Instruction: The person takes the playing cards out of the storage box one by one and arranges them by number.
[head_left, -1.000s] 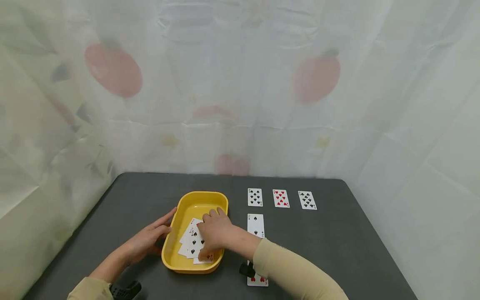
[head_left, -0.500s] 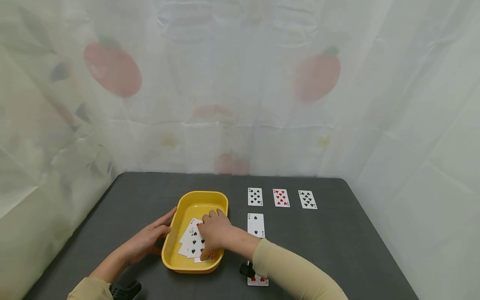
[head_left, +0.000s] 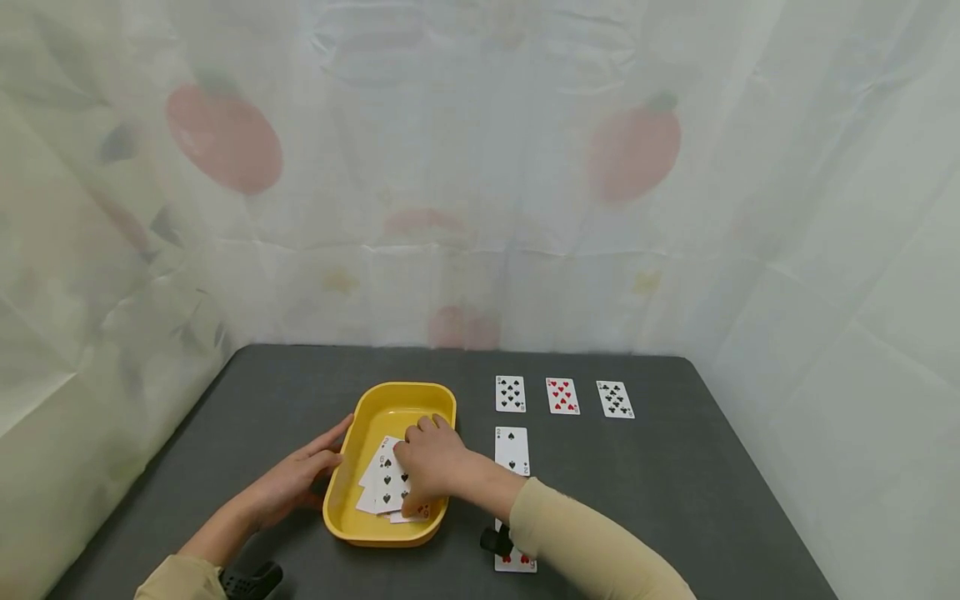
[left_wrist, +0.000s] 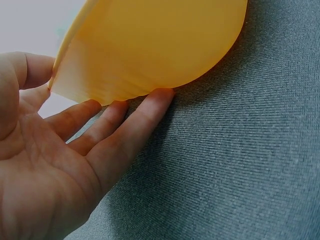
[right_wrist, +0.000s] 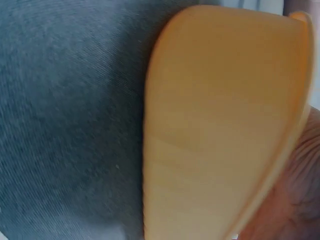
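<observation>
On the dark grey table, a little left of the middle, sits the yellow tray with a loose heap of playing cards in it. My right hand reaches in over the tray's right rim and lies on the cards with its fingers curled down onto them; whether they pinch a card I cannot tell. My left hand rests on the table against the tray's left wall, fingers straight and spread, their tips touching the wall. To the right of the tray a spade card lies face up, and beyond it three more cards lie in a row. Another card lies partly under my right sleeve.
</observation>
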